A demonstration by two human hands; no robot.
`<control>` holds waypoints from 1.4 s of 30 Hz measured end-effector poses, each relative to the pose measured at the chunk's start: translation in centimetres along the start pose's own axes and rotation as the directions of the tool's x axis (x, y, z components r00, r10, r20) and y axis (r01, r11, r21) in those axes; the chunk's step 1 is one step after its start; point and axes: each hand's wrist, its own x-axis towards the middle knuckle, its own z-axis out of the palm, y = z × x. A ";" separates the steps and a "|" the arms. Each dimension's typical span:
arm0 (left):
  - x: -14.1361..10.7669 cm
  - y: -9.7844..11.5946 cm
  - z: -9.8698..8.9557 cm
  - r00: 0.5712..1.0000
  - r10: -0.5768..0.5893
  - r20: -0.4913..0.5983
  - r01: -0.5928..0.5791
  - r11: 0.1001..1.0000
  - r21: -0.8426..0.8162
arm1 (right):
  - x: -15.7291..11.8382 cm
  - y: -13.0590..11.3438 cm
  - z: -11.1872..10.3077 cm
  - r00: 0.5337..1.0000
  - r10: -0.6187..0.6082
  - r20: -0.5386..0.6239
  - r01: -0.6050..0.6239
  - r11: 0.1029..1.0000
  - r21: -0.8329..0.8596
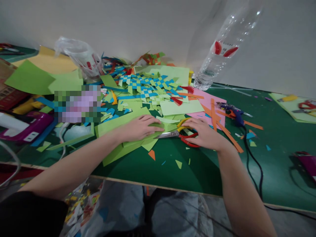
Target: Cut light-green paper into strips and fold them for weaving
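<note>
My left hand [140,127] lies palm down over a green paper sheet [113,153], gripping it near its right edge; the thumb is hidden. My right hand [206,133] is closed around the scissors [170,134], which have one yellow and one red handle loop. The handles are spread apart, and the blades point left at the paper by my left fingertips. Just beyond the hands lies a pale green sheet [181,108]. Small green and orange scraps [152,154] lie on the table in front of the scissors.
Woven blue-and-green paper strips [145,84] are heaped behind the hands. A tall plastic bottle [217,62] stands against the wall. To the right are a blue glue gun [237,117] with a black cord and orange strips [229,136]. A purple device [32,126] sits at left.
</note>
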 end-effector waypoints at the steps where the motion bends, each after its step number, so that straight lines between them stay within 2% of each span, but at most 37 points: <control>1: 0.0 0.0 0.0 1.000 0.000 0.001 0.000 1.000 0.001 | 0.0 0.0 0.0 1.000 -0.005 0.000 0.005 1.000 0.003; 10: 0.1 0.3 -0.3 1.000 -0.008 0.028 0.008 1.000 0.020 | 0.2 -0.5 0.5 1.000 0.005 0.018 -0.005 1.000 0.007; 18: 0.0 0.2 -0.2 1.000 -0.004 0.004 0.004 1.000 0.005 | 0.1 -0.5 0.2 1.000 0.003 0.004 -0.003 0.999 -0.044; 28: 0.0 0.1 -0.1 1.000 0.005 0.010 -0.005 0.999 0.046 | 0.4 -1.4 1.0 1.000 0.006 0.014 -0.005 0.999 -0.044; 35: 0.1 0.2 -0.2 1.000 0.000 0.010 -0.001 0.999 0.039 | 0.3 -1.2 0.7 1.000 -0.009 0.029 0.010 0.999 -0.037; 42: 0.1 0.4 -0.3 1.000 -0.015 0.010 0.015 0.999 0.051 | 0.5 -2.4 1.1 0.999 -0.029 0.023 0.029 0.999 -0.016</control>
